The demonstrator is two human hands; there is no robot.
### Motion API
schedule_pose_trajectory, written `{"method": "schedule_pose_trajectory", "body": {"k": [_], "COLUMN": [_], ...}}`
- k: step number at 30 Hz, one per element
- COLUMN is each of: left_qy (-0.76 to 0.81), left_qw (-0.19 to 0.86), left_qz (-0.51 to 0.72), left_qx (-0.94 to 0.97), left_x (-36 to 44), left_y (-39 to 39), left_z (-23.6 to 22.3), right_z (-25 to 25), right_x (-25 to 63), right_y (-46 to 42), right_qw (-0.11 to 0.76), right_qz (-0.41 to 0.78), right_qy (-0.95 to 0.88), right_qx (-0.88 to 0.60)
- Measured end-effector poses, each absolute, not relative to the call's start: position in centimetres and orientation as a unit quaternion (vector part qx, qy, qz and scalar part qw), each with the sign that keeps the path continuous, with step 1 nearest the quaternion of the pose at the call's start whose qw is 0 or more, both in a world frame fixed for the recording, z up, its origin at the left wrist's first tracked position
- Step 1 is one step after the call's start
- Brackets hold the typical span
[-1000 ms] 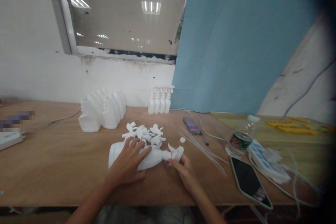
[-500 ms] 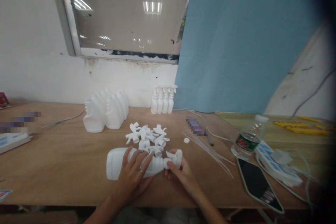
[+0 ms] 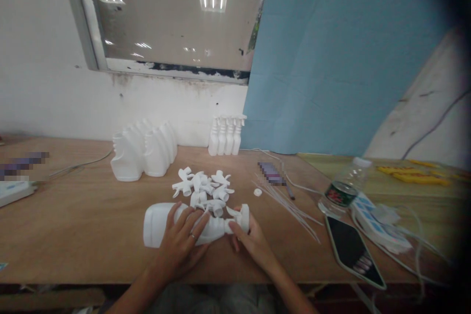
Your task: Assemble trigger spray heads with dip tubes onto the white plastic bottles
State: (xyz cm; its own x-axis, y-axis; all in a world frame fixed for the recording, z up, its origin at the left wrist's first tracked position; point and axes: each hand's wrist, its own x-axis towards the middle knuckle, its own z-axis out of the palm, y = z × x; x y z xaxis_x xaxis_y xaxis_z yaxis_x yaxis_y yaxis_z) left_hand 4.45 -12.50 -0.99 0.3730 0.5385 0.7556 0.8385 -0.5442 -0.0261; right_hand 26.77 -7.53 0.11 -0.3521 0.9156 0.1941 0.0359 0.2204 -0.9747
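Head view: white bottle braced by the left hand, spray head pinched at the neck by the right

The white bottle (image 3: 156, 224) lies on its side under the fingers of the left hand (image 3: 180, 238). These fingers are slightly spread and curved over the body, presumably to prevent rolling or turning. The base projects beyond them to the left; the neck points toward the right hand (image 3: 259, 248).

The fingers of the right hand pinch the spray head (image 3: 245, 217) near its collar, thumb on the near side. The spray head sits at the neck, in line with it; thread engagement cannot be confirmed. This grip probably allows fine alignment while the opposite hand resists movement.

Loose spray heads (image 3: 200, 184) lie on the table (image 3: 91, 221) just beyond the left fingers, apparently for short reach. Thin tubes (image 3: 294, 212) and a small white disc (image 3: 257, 192) lie beyond and right of the right fingers. Farther beyond the left fingers, headless bottles (image 3: 127, 162) stand grouped; four upright spray bottles (image 3: 225, 137) stand near the wall, probably to keep the working area accessible.
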Motion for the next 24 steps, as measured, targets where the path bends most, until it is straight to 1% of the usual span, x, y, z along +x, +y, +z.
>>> {"method": "schedule_pose_trajectory", "body": {"k": [4,9,12,17,21,24], "left_qy": [-0.434,-0.422,-0.426,-0.42,-0.431,-0.428], "left_qw": [0.21,0.205,0.207,0.211,0.207,0.212], "left_qz": [-0.363,-0.362,-0.366,-0.364,-0.363,-0.357], "left_qx": [-0.797,-0.806,-0.801,-0.804,-0.8,-0.802], "left_x": [4.53,4.6,4.62,4.66,4.75,4.79], "left_y": [-12.49,-12.56,-12.52,-12.46,-12.52,-12.58], "left_z": [-0.77,-0.62,-0.67,-0.72,-0.59,-0.53], "right_z": [0.16,0.27,0.28,-0.14,-0.28,-0.33], "right_x": [26.82,26.79,26.71,26.66,26.68,26.59], "right_y": [-7.57,-7.66,-7.64,-7.47,-7.42,-7.35], "right_qw": [0.449,0.43,0.442,0.431,0.448,0.435], "right_qz": [0.498,0.513,0.503,0.517,0.508,0.511], "right_qy": [-0.658,-0.641,-0.653,-0.633,-0.646,-0.636], "right_qx": [-0.344,-0.376,-0.355,-0.382,-0.352,-0.381]}}
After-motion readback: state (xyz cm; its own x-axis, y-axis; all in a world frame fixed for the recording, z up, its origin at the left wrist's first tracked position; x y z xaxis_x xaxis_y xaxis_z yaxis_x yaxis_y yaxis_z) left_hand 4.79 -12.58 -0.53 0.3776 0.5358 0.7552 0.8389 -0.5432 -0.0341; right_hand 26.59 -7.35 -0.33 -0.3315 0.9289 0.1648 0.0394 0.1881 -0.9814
